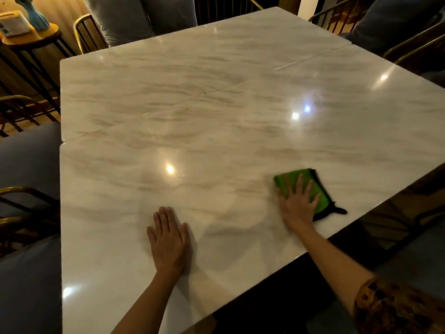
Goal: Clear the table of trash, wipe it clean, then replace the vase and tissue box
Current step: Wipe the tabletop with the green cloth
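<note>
Two hands lie flat on the marble surface (216, 104). The left hand (168, 239) rests with straight fingers on bare stone and holds nothing. The right hand (298, 203) spreads its fingers over a green cloth (285, 183), pressing it down just beside the right edge. A seam crosses the surface beyond both hands. The vase (39, 16) and tissue box (13, 22) stand side by side on a round stand (31, 36) off the far left corner, well apart from the cloth. Cushioned chairs (26, 160) crowd the left, far and right edges.
</note>
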